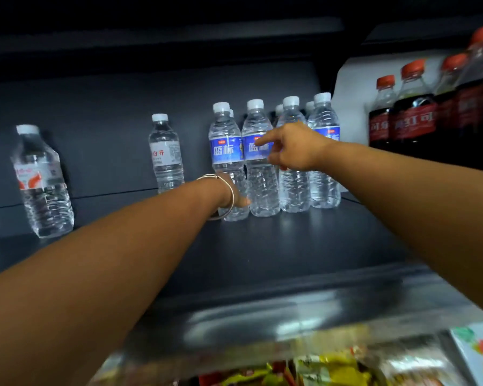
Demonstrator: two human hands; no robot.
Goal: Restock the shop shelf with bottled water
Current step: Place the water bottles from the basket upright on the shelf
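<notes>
Several clear water bottles with blue labels stand in a cluster at the back right of the dark shelf (pixel 290 246). My left hand (pixel 236 200), bangles on the wrist, wraps round the lower part of the leftmost blue-label bottle (pixel 226 151). Its thumb lies across the front and its fingers are hidden behind. My right hand (pixel 293 147) reaches in from the right. Its straight forefinger touches the label of the second blue-label bottle (pixel 260 188) and the thumb is spread below.
A white-label water bottle (pixel 166 157) stands alone at the back, and a red-and-white-label one (pixel 43 185) at far left. Dark cola bottles (pixel 413 118) with red caps fill the right side. Colourful snack packs (pixel 318 369) lie below the shelf's front edge.
</notes>
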